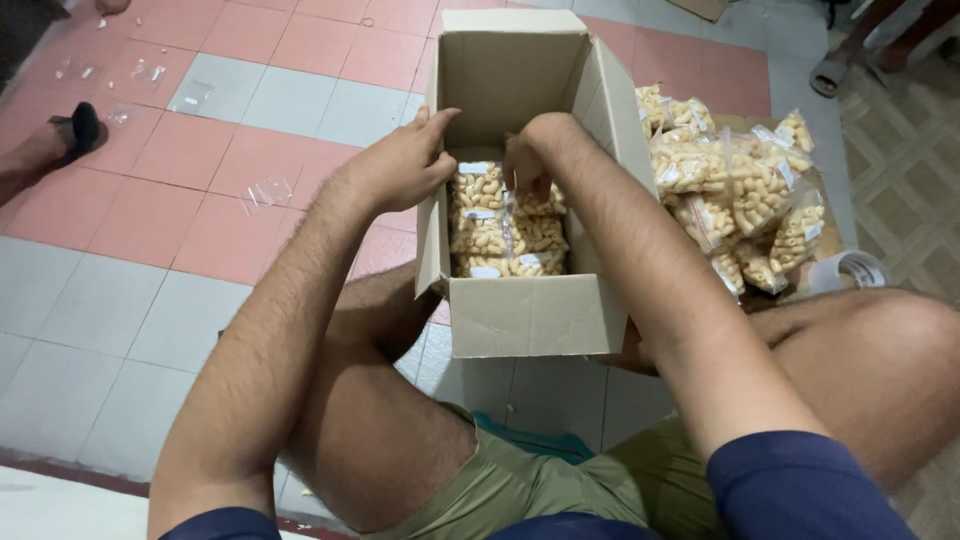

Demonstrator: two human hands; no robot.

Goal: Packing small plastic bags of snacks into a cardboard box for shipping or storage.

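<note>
One open brown cardboard box (525,315) stands on the pink and grey tiled floor (150,290) between the person's bare knees. At least four clear plastic packets of pale cashew nuts (500,235) lie stacked inside it; deeper layers are hidden. Roughly ten more filled packets (735,195) are heaped just beside the box on its right side. One roll of clear tape (850,268) lies next to that heap. Several empty clear bags (265,192) are scattered on the tiles, well apart from the box. Left hand (405,160) curls loosely over the box's left wall, fingers on the rim. Right hand (535,150) reaches inside, fingertips pinched on the topmost packet.
</note>
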